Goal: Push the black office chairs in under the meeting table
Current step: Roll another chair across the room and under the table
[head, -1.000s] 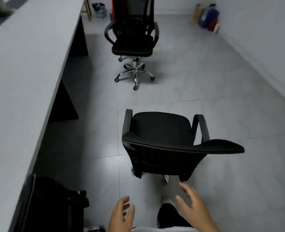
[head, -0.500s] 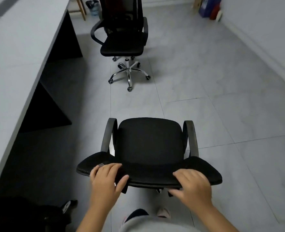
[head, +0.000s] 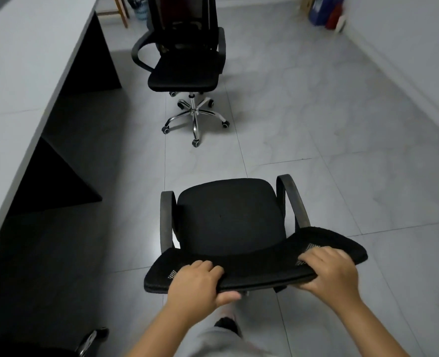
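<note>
In the head view, the only one given, the near chair [head: 231, 222] stands out on the tiled floor [head: 342, 124], well apart from the meeting table [head: 27, 73] that runs along the left edge, with its seat facing away from the person and roughly parallel to the table's long side. The left hand [head: 197, 284] grips the top rim of the backrest [head: 254, 269], fingers curled over the mesh and thumb tucked underneath; the right hand [head: 329, 271] holds the same rim further along, fingers wrapped over the top, its thumb hidden from sight. Both arms reach forward from the bottom of the frame, so the chair is in hand but not yet under the table. The far chair [head: 184, 60] stands further up the room, nearer the table's edge than the first but plainly clear of it, its chrome wheeled base [head: 195, 117] fully on open floor. At the lower left corner a dark shape with a shiny fitting [head: 89, 341] sits close against the table; it may be another chair, though too little shows to say. By my reckoning the job is at an early stage: the near chair needs turning toward the table and rolling in beneath the top, between the dark table supports [head: 66, 181], and the far chair waits untouched after that.
</note>
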A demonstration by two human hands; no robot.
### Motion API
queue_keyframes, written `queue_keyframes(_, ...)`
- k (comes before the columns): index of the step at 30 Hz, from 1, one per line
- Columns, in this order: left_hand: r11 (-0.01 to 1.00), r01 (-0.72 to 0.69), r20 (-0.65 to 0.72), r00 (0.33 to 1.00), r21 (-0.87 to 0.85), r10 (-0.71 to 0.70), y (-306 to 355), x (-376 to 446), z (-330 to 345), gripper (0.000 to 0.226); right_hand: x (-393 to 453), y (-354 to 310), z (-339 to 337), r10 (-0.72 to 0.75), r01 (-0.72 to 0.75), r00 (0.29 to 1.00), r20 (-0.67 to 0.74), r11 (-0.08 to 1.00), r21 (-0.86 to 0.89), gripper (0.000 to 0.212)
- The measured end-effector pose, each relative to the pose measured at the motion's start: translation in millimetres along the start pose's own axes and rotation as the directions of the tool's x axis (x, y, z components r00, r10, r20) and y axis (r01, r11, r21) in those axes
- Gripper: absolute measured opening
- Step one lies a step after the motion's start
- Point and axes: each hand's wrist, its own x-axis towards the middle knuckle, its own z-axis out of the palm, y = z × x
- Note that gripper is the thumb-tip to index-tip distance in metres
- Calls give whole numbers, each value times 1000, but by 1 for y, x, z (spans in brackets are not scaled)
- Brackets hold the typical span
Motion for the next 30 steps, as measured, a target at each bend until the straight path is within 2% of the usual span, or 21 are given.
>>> queue_keyframes(4,1000,22,-9,1000,-22,-22,19,51,11,81,35,51,2,18,-16,999,43,999,-34,46)
queue_keyframes(8,999,43,-87,995,-8,-43,39,99,19,78,65,101,5,7,-6,1000,30,999,-34,47)
queue_keyframes(10,998,62,-115,991,-14,-63,49,118,21,77,77,123,9,-32,31,999,-14,999,-39,51)
queue_keyframes(13,993,118,-161,980,-27,-120,65,139,26,77,92,153,13,-89,90,993,-78,996,9,71)
queue_keyframes(16,979,202,-201,959,3,-197,90,151,29,77,102,183,16,-170,176,981,-98,982,61,73)
queue_keyframes(22,915,403,-293,876,13,-382,161,176,37,79,131,250,20,-386,393,919,-86,914,101,71)
queue_keyframes(26,844,534,-340,802,42,-491,204,208,42,80,164,291,27,-509,510,860,-39,851,123,57)
queue_keyframes(30,756,652,-367,716,52,-593,241,250,52,79,204,329,40,-588,587,806,-62,783,207,50)
